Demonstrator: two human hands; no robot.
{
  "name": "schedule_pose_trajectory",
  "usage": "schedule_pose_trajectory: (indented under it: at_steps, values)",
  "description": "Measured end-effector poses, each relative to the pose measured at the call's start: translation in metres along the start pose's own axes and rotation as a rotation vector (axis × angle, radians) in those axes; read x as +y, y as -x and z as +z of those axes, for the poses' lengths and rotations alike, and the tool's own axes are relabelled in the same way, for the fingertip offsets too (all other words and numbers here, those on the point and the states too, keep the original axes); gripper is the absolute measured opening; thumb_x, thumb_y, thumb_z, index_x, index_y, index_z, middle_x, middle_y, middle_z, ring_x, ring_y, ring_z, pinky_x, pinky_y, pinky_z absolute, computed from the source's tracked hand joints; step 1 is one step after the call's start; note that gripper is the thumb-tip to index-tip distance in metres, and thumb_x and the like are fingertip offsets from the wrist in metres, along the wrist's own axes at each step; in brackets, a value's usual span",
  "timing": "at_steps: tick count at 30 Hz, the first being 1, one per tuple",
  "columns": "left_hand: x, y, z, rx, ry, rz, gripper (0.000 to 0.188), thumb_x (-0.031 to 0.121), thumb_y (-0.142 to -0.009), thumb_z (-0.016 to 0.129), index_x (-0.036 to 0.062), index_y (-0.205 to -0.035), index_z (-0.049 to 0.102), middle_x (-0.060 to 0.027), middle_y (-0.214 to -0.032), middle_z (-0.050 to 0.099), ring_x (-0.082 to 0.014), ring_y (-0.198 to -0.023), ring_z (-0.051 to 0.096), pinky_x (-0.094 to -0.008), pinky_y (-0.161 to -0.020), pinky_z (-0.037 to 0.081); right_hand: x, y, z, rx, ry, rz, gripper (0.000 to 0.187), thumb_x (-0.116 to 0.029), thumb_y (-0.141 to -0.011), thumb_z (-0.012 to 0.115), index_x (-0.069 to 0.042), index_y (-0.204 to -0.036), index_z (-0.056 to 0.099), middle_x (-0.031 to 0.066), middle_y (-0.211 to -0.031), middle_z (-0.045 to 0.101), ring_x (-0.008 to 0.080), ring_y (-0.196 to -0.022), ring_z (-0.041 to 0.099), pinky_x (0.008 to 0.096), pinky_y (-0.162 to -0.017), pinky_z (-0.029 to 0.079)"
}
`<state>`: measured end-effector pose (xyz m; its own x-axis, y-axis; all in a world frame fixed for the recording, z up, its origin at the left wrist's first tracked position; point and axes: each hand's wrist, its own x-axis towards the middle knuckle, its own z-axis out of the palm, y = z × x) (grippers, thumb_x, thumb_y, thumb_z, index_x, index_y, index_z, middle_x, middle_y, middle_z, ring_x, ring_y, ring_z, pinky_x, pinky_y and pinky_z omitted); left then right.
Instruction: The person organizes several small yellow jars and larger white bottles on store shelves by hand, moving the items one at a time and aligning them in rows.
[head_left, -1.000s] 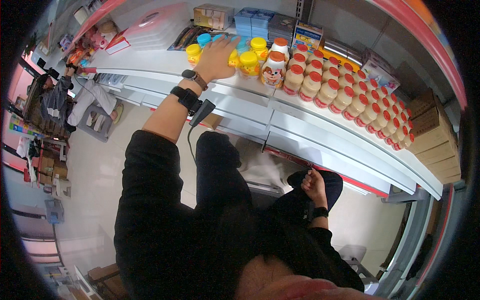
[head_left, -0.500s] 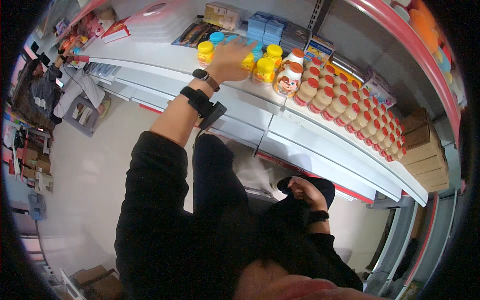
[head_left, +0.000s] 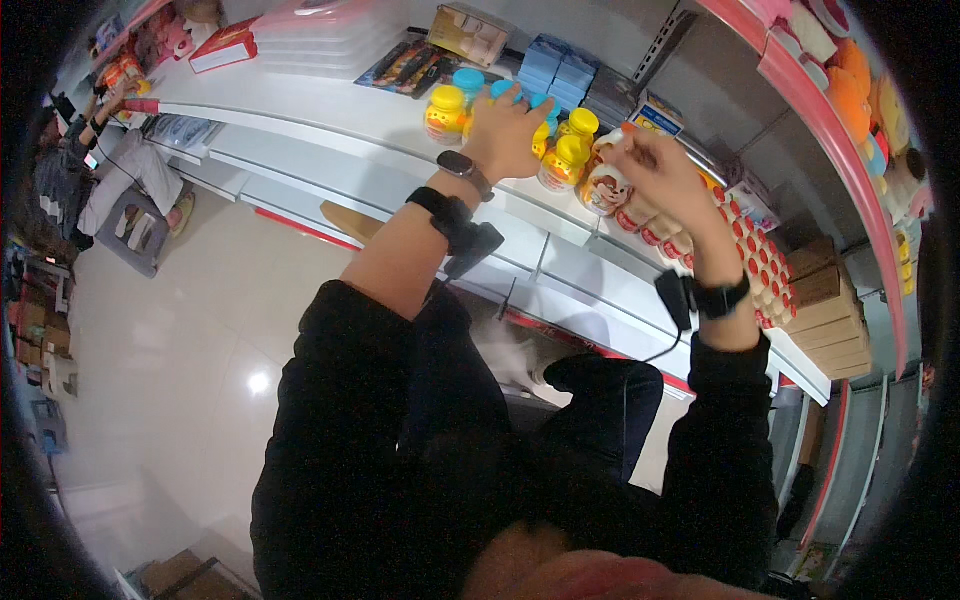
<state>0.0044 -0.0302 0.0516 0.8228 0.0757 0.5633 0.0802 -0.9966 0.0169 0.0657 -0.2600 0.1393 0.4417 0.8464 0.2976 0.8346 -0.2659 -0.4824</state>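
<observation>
My left hand is open, fingers spread over a cluster of small round bottles on the white shelf. Among them are a yellow-capped bottle with a duck face, another yellow-capped bottle and a blue-capped bottle. Whether the palm presses on the ones beneath is hidden. My right hand hovers with loosely bent fingers above a white-and-brown character bottle, whose top it covers. No object shows in its grasp. Rows of cream bottles with red caps stand beside it, partly hidden by my right wrist.
Behind the bottles stand blue boxes and a tan box. Clear plastic containers sit at the shelf's left, cardboard boxes at its right. A red-edged upper shelf overhangs. Another person sits at far left.
My right hand has risen from my lap to the bottles right of my left hand. My left hand stays over the yellow- and blue-capped bottles. The view has shifted slightly.
</observation>
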Motion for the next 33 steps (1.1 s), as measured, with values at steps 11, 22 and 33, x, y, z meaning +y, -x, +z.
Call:
schedule_pose_trajectory:
  at_steps: [11, 22, 33]
  values:
    - [0.009, 0.001, -0.002, 0.049, 0.021, -0.023, 0.072, 0.023, -0.065, 0.068, 0.0165, -0.134, 0.05, -0.015, -0.117, 0.063, -0.0331, -0.127, 0.045, -0.0586, -0.102, 0.029, 0.046, -0.107, 0.019, -0.097, 0.569, 0.235, 0.053, -0.055, -0.073, 0.068, -0.007, -0.095, 0.073, 0.0148, -0.093, 0.07, 0.0333, -0.1, 0.062, 0.0428, -0.089, 0.047]
    - [0.006, 0.003, 0.007, 0.092, 0.065, -0.029, 0.073, 0.023, -0.064, 0.069, 0.0151, -0.134, 0.05, -0.0166, -0.116, 0.063, -0.0328, -0.128, 0.044, -0.0586, -0.102, 0.026, 0.048, -0.115, 0.014, -0.309, 0.347, 0.185, 0.031, -0.02, -0.076, 0.077, 0.0, -0.099, 0.071, 0.0143, -0.092, 0.071, 0.0204, -0.079, 0.066, 0.0315, -0.073, 0.051]
    - [0.007, 0.002, 0.002, 0.034, 0.05, -0.029, 0.073, 0.025, -0.066, 0.069, 0.0172, -0.136, 0.049, -0.0139, -0.116, 0.063, -0.0321, -0.129, 0.043, -0.057, -0.1, 0.028, 0.045, -0.098, 0.015, -0.258, 0.153, 0.156, 0.037, -0.022, -0.077, 0.075, 0.003, -0.103, 0.069, 0.0166, -0.096, 0.07, 0.0234, -0.081, 0.067, 0.0335, -0.077, 0.052]
